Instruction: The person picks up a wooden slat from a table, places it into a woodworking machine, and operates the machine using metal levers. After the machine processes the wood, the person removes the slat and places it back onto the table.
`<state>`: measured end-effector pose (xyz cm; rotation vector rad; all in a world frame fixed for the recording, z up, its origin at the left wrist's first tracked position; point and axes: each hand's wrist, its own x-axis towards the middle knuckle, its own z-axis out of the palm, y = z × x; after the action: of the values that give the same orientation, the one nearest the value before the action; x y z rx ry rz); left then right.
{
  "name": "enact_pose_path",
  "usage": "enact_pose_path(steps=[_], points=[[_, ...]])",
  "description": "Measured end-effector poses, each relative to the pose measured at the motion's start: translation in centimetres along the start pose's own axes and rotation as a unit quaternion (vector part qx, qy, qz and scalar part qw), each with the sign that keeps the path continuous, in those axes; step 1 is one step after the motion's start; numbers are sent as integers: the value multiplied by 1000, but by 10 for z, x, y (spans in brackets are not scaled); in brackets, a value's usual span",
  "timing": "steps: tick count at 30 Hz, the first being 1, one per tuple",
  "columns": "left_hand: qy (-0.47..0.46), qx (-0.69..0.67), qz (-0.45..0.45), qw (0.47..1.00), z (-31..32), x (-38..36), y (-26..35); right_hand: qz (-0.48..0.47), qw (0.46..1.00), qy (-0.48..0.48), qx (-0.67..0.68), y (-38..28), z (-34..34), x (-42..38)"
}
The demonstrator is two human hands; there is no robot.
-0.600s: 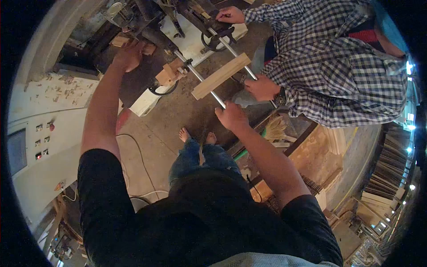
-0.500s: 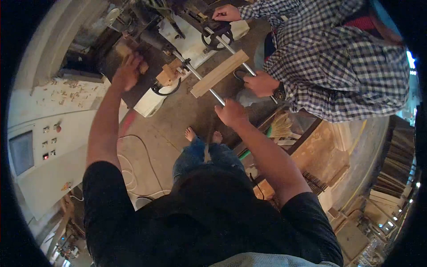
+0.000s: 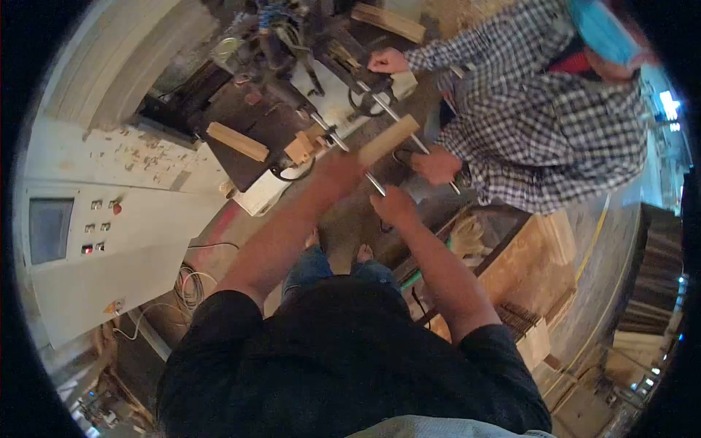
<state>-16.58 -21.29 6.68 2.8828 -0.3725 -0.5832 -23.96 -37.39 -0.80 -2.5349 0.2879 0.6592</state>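
Observation:
A pale wooden block lies across two parallel metal rods that stick out from the machine. My left hand is closed over the near-left end of this block, hiding that end; its fingers are partly blurred. Wrapped round the outer end of the nearer metal rod is my right hand. A separate wooden piece rests on the dark machine table to the left, with a small wooden block beside a black handwheel.
A co-worker in a checked shirt stands at the right, one hand at the farther rod. A control cabinet stands left, cables on the floor below. A wooden crate and a brush are at the right.
My left hand has left the wooden piece on the machine table and swung right to the block on the rods. My right hand stays at the rod end. The view has shifted.

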Motion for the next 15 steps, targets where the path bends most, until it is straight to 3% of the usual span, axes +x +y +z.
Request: enact_pose_path(steps=[2, 6, 8, 10, 12, 13, 14, 15], points=[[-2, -143, 51, 988, 33, 13, -16, -16, 999, -2, -39, 0, 0, -2], [54, -262, 65, 961, 52, -2, -53, -33, 998, 41, -43, -7, -3, -10], [166, -504, 59, 845, 27, -37, -78, 17, 997, 44, -64, -9, 0, -7], [151, -697, -26, 700, -6, -60, -109, 12, 994, 45, -102, -17, -5, -11], [235, -760, -29, 605, -8, -47, -158, 9, 989, 42, -141, -22, -9, -12], [225, -736, -88, 632, -24, -39, -183, 42, 989, 18, -141, -23, -9, -10], [262, -712, -63, 648, -36, -32, -201, 74, 987, -5, -141, -24, -9, -8], [258, -726, -102, 630, -35, -11, -224, 73, 986, -5, -149, -26, -8, -8]])
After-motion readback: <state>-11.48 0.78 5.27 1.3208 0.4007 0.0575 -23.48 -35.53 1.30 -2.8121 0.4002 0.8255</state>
